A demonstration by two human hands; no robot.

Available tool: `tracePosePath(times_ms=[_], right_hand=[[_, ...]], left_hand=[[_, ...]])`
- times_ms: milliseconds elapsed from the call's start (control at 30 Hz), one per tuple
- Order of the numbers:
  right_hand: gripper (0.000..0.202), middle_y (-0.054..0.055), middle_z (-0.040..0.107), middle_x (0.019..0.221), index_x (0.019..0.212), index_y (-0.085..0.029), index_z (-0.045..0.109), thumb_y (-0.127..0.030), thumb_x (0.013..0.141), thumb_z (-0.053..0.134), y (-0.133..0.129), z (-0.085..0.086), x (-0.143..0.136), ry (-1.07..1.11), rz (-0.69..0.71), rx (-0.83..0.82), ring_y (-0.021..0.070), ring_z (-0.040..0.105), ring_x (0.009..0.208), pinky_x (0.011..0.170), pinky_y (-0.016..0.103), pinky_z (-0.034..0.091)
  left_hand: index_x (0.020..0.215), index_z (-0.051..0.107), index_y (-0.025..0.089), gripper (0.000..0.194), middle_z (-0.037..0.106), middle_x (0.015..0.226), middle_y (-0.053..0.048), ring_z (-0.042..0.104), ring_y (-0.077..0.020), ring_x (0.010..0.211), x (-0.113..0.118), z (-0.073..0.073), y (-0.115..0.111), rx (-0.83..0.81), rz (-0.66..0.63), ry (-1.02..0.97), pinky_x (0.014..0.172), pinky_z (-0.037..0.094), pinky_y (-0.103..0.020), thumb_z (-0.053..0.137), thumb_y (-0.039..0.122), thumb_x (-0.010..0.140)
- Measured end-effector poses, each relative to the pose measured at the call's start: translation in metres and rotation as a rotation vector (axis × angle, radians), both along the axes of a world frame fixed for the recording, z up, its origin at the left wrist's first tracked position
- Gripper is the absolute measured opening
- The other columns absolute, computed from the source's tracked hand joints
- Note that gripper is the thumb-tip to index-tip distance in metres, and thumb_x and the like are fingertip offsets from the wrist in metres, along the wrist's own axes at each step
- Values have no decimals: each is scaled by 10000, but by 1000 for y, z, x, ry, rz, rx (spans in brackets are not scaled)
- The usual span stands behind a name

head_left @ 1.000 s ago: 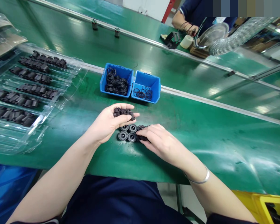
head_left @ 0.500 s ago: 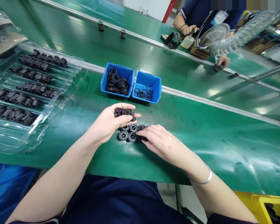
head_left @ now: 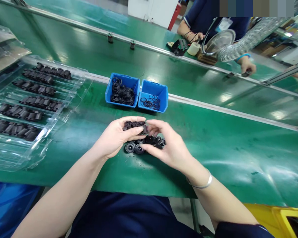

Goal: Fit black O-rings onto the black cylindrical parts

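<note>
My left hand (head_left: 114,137) is closed around a short row of small black plastic parts (head_left: 134,124), thumb in front and fingers behind. Close by on the right, my right hand (head_left: 172,145) has its thumb and fingers spread apart. Its fingertips are at the right end of the held row, while the thumb reaches over round black ring-faced parts (head_left: 130,147) standing in a cluster on the green bench (head_left: 109,172). Part of that cluster is hidden by both hands. Beyond them, black rubber rings (head_left: 124,95) heap in a blue bin (head_left: 121,104), with fewer in a second blue bin (head_left: 152,86).
A clear plastic tray (head_left: 46,132) with rows of black parts lies left. A metal rail (head_left: 201,101) runs behind the bins. Across it, a co-worker's hand (head_left: 247,65) holds a small part near a clear hose (head_left: 250,43). A yellow crate (head_left: 279,216) stands lower right.
My right hand has lifted from the round parts, opened, and come up beside the row in my left hand. The co-worker's hand has moved right. The view has shifted slightly.
</note>
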State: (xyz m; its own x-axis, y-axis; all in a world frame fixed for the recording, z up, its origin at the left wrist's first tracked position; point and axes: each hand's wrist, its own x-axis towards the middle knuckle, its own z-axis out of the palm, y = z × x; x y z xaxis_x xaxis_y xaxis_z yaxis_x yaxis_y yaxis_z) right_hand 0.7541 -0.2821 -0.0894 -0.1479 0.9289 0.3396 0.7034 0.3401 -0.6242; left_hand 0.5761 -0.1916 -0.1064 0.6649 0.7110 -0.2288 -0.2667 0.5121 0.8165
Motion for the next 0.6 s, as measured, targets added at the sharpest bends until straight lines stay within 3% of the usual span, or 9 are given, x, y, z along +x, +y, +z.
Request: tracePosePath(times_ms=[233, 367, 467, 533, 600], right_hand=[[429, 13, 580, 898, 1281, -228, 507, -320, 915, 712, 11, -20, -8, 93, -82, 58, 163, 592, 775, 740, 310, 553], [295, 38, 637, 949, 1168, -217, 575, -322, 923, 701, 10, -20, -5, 179, -121, 67, 169, 637, 833, 799, 325, 577], [178, 51, 647, 980, 1085, -204, 593, -277, 941, 667, 11, -16, -2, 367, -108, -1, 176, 668, 879, 842, 337, 584], [135, 59, 626, 1009, 1074, -195, 583, -242, 956, 631, 11, -12, 2, 511, -80, -25, 174, 682, 878, 841, 342, 590], [94, 72, 607, 1055, 1054, -190, 596, -204, 961, 603, 11, -9, 6, 521, -50, -23, 178, 677, 912, 840, 347, 586]], left_hand=[[1107, 728, 182, 385, 736, 1110, -87, 691, -230, 1042, 1, -2, -1, 70, -33, 41, 928, 564, -323, 831, 232, 739], [1085, 739, 170, 397, 748, 1068, -90, 716, -221, 968, 0, 0, -1, -6, 0, 80, 898, 586, -330, 851, 209, 707], [1053, 749, 155, 354, 753, 1033, -82, 727, -201, 913, -1, 1, 1, -31, 34, 73, 878, 601, -320, 842, 181, 713], [1053, 743, 148, 329, 750, 1042, -89, 721, -222, 972, -2, 2, 2, -15, 43, 52, 879, 603, -318, 825, 182, 737], [1055, 732, 145, 311, 748, 1047, -97, 704, -254, 1048, -3, 2, 3, 2, 66, 30, 893, 598, -328, 810, 191, 758]])
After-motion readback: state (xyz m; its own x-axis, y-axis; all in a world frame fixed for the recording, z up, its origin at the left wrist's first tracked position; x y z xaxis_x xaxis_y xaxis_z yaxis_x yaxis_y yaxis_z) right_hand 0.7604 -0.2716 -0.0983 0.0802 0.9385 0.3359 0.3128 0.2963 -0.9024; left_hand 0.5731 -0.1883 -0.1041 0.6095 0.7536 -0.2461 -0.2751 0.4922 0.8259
